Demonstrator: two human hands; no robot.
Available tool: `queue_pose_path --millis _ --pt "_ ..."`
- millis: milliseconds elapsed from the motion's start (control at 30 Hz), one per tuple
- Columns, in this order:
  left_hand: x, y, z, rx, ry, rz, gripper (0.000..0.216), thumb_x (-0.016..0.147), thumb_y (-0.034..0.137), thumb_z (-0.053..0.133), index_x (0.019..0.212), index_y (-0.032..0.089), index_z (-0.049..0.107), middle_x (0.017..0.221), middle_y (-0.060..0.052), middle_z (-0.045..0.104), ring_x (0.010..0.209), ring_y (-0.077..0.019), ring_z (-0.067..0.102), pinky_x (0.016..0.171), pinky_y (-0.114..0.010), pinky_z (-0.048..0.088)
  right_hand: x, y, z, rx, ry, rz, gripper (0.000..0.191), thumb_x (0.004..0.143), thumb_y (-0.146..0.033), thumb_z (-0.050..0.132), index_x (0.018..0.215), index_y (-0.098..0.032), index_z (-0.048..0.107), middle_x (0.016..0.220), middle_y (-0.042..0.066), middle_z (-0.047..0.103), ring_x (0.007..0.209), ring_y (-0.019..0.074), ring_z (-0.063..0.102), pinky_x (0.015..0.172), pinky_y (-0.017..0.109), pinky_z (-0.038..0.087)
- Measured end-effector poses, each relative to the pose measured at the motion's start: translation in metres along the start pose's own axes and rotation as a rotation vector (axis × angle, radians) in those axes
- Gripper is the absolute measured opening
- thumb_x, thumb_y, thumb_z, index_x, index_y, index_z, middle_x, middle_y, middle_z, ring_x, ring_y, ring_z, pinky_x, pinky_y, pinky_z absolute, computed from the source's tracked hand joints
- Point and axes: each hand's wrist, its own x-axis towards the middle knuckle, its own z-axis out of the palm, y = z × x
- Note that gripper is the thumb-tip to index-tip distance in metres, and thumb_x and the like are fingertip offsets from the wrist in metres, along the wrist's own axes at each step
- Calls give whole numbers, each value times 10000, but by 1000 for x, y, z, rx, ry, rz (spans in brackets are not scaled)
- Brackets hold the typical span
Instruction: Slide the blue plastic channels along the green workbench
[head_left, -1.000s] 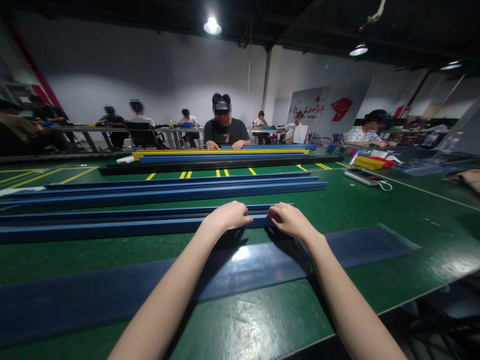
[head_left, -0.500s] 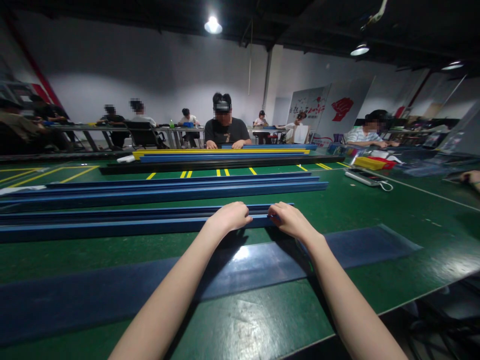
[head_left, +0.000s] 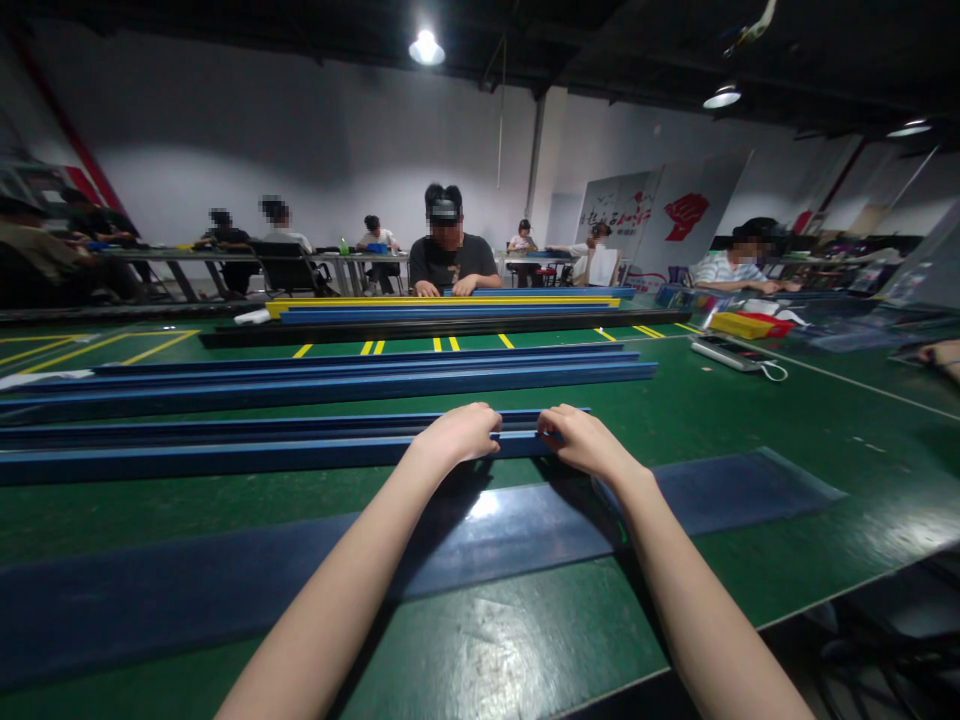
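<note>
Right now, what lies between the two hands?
In the head view, a short stretch of blue rail shows between the left hand and the right hand; no other object appears on that stretch.

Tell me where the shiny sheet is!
In the head view, the shiny sheet lies on the green table from the left edge past the middle, nearer than the closest blue strip.

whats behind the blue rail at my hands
Behind the nearest blue rail are more blue rails, then a black rail and a yellow rail. The left hand and right hand cover small stretches just behind them.
</note>
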Motion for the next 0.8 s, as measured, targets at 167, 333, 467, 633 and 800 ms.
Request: queue_pose_path --millis 167,333,467,633,800 --pt "-2 7 -2 -66 -48 -21 160 697 250 585 831 196 653 869 -51 651 765 -170 596 603 -221 416 0 -2 -1 -2 -10 16 96 775 -156 479 812 -186 563 801 34 583 773 137 501 646 212 324" --pt "-3 22 3 -54 -255 30 205 642 251 626 832 192 675 808 -55 677 707 -176 613 542 -220 413 0 -2 0 -15 22 11 115 820 -210 444 803 -185 555 779 32 588 758 136 500 642 217 325" --pt "-2 28 6 -22 -346 51 263 615 285 663 855 181 686 828 -73 686 720 -192 623 537 -223 421 0 -3 1 -15 31 -1 122 828 -215 437 799 -182 550 784 33 591 758 132 503 648 214 326" --pt "0 26 5 -3 -438 6 342 579 362 716 843 144 696 825 -96 689 704 -201 625 544 -235 428 0 -4 0 -23 28 9 132 839 -227 431 802 -182 550 789 34 591 754 131 504 645 214 327" --pt "0 25 5 8 -483 -26 381 576 378 725 875 144 693 876 -104 684 763 -216 627 566 -236 434 0 -4 0 -27 23 17 131 843 -229 432 802 -183 548 790 35 592 767 131 509 648 211 327"
